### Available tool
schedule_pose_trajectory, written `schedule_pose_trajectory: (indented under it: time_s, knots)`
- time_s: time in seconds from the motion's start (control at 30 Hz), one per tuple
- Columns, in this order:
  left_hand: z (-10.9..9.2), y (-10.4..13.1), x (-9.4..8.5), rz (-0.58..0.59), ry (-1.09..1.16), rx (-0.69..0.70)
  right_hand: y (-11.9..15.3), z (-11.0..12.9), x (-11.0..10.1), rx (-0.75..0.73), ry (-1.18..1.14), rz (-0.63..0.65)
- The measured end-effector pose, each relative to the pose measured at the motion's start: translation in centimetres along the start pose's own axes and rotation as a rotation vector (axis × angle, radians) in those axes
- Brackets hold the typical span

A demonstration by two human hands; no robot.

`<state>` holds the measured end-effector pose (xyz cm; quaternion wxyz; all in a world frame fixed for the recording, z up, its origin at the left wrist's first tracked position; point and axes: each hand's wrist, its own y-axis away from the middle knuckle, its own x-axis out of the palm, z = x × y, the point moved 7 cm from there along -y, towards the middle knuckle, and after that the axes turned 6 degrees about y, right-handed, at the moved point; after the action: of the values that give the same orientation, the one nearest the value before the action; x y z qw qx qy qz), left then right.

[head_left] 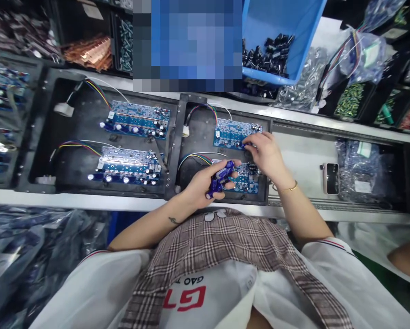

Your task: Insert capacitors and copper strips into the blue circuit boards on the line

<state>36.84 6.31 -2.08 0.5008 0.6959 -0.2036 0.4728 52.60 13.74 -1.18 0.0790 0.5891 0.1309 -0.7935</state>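
Note:
Cupped palm up, my left hand (205, 183) holds several blue cylindrical capacitors (222, 176) above the near circuit board (249, 185) of the right-hand black tray. My right hand (265, 153) pinches at the lower right edge of the far circuit board (230, 132); a bit of dark blue shows at its fingertips, apparently a capacitor, mostly hidden by the fingers. Coloured wires (210, 107) run from that board to a white connector (186, 131). In the left-hand tray, two more boards, a far circuit board (139, 116) and a near circuit board (129, 162), carry blue capacitors along their front edges.
A blue bin (297, 59) with black components stands behind the right-hand tray (222, 101). Parts boxes with copper strips (88, 52) and screws (350, 100) line the back. On the right lie a white-framed device (331, 178) and bagged parts (359, 169). Another person's arm (408, 258) shows at far right.

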Motion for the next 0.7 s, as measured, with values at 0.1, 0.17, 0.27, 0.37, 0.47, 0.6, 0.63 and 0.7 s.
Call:
schedule_pose_trajectory:
  time_s: [0.1, 0.17, 0.27, 0.37, 0.47, 0.6, 0.63, 0.7]
  knots:
    - [-0.7, 0.2, 0.0, -0.043, -0.052, 0.055, 0.0, -0.1, 0.0, -0.006, 0.01, 0.01]
    - [-1.2, 0.2, -0.1, -0.076, -0.086, 0.103, 0.0, -0.1, -0.1, -0.015, 0.02, 0.022]
    - [-1.8, 0.0, -0.1, -0.107, -0.11, 0.142, -0.2, -0.1, -0.2, -0.028, 0.038, 0.018]
    - [-1.9, -0.4, -0.1, -0.118, -0.12, 0.132, -0.3, 0.1, -0.3, -0.041, 0.049, 0.022]
    - [-1.8, -0.7, -0.3, -0.143, -0.135, 0.129, -0.3, 0.3, -0.4, -0.044, 0.07, 0.038]
    - [-1.7, -0.9, -0.4, -0.166, -0.171, 0.129, -0.1, 1.0, -0.4, -0.109, 0.128, 0.049]
    - [-1.7, -1.0, -0.4, -0.167, -0.182, 0.127, -0.1, 1.2, -0.2, -0.14, 0.14, 0.056]
    - [-1.7, -1.0, -0.3, -0.166, -0.21, 0.137, 0.0, 1.6, 0.0, -0.182, 0.147, 0.072]
